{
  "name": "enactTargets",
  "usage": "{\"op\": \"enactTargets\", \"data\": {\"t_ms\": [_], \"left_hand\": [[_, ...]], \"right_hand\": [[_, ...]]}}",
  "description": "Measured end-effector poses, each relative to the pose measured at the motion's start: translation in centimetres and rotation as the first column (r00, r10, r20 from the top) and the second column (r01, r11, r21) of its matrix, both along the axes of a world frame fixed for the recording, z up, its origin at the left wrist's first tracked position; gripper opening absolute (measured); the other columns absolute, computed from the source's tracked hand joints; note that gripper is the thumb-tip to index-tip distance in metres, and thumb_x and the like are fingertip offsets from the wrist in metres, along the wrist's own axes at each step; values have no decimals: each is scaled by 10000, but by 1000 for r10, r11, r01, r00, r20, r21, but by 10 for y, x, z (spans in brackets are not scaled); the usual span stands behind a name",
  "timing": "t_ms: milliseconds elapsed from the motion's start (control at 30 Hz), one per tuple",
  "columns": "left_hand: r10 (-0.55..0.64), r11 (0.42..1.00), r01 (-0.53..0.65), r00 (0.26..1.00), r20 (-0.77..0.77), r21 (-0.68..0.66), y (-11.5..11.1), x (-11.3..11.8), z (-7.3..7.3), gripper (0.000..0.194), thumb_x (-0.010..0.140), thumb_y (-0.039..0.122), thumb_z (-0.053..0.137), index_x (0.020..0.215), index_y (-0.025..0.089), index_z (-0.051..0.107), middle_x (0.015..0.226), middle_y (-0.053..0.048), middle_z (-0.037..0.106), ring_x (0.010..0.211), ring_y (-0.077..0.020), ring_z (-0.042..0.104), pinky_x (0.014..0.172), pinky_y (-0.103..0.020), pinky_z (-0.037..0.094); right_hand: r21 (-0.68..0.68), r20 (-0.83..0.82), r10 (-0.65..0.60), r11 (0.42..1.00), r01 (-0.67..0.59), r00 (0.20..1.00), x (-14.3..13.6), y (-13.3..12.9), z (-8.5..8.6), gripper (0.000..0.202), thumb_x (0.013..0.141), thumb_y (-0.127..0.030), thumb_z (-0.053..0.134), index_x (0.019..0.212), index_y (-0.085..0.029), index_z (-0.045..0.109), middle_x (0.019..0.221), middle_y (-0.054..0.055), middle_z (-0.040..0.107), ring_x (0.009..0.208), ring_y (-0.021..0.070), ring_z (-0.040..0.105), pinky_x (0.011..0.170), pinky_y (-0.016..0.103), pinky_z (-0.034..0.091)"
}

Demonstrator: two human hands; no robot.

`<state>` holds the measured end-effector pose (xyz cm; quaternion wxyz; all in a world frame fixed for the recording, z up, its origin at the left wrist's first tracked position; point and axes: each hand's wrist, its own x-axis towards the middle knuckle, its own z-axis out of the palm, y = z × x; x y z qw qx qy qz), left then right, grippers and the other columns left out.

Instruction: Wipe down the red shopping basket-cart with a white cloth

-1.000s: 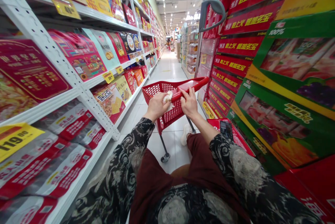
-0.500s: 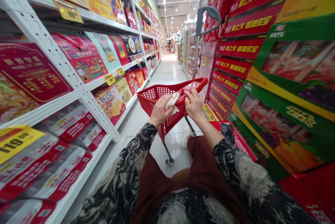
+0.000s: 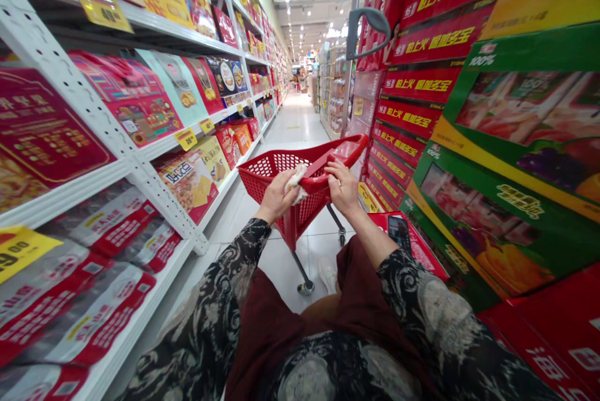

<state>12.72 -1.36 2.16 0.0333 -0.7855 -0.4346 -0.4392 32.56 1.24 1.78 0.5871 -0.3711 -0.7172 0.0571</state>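
Observation:
A red plastic shopping basket (image 3: 300,213) on wheeled legs stands tilted in front of me, its side walls full of holes. My left hand (image 3: 277,193) is closed on a crumpled white cloth (image 3: 296,183) and presses it to the basket's near rim. My right hand (image 3: 343,188) grips the red rim further right, fingers curled over it. One caster (image 3: 305,288) shows on the floor below the basket, close to a white shoe (image 3: 328,275).
White shelves (image 3: 135,167) with boxed snacks and packs of bottles line the left. Stacked red drink cartons (image 3: 412,113) and green juice cartons (image 3: 487,201) rise on the right. A phone (image 3: 399,232) lies on a red box by my right arm. A grey hooked handle (image 3: 368,32) hangs above.
The view has shifted slightly to the right. My left hand with the cloth has moved slightly down and left along with the basket; my right hand stays on the rim.

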Motion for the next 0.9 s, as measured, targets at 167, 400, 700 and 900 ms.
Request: {"op": "enactTargets", "data": {"t_ms": [167, 400, 700, 900], "left_hand": [[-44, 999, 46, 998, -45, 30, -2, 28, 6, 381, 847, 321, 452, 1184, 157, 521, 1224, -121, 575, 1167, -206, 506, 1027, -408, 403], [-41, 997, 44, 998, -47, 60, -12, 47, 13, 338, 865, 324, 434, 1140, 153, 531, 1142, -112, 609, 1098, -200, 528, 992, -387, 426], [-16, 997, 20, 999, -50, 71, -12, 66, 8, 333, 855, 276, 446, 1160, 162, 514, 1167, -112, 594, 1131, -208, 513, 1011, -397, 406], [-47, 998, 50, 995, -93, 28, -7, 57, 6, 388, 866, 292, 434, 1232, 169, 473, 1222, -119, 558, 1167, -207, 490, 1028, -405, 395]], "right_hand": [[20, 18, -24, 1000, 23, 1000, 4, -4, 2, 259, 807, -255, 453, 943, -196, 666, 1133, 81, 655, 1195, 220, 525, 1060, 433, 363], [38, -7, -47, 998, 47, 999, 5, -10, 0, 262, 795, -246, 457, 947, -201, 664, 1123, 76, 663, 1195, 228, 527, 1066, 454, 347], [51, -105, -11, 999, 16, 994, 15, 3, -2, 244, 799, -250, 436, 872, -193, 662, 1069, 83, 678, 1147, 225, 561, 1034, 422, 394], [33, -19, -48, 998, 49, 999, 19, 0, 2, 313, 812, -226, 402, 1001, -185, 648, 1238, 88, 601, 1232, 224, 486, 1067, 433, 357]]}}
